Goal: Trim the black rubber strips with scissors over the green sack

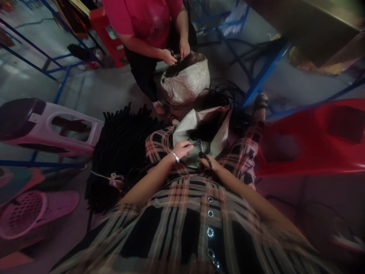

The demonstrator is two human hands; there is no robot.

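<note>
In the head view my left hand (pixel 183 150) pinches a thin dark strip (pixel 196 143) above the opening of a pale sack (pixel 186 127) between my knees. My right hand (pixel 204 163) grips a pair of scissors (pixel 210 163) with black handles. The blades point up and away from me, close to the strip at my left fingertips. Dark shadow hides most of the sack's inside. Beside my left leg lies a thick bundle of black strips (pixel 122 140), tied with a pale cord (pixel 99 175).
Across from me a person in a pink shirt (pixel 148 19) works with both hands over another pale sack (pixel 186 83). A pale plastic stool (pixel 72 142) and a pink basket (pixel 45 213) are at left. A red stool (pixel 308 160) and blue frame (pixel 265 76) stand right.
</note>
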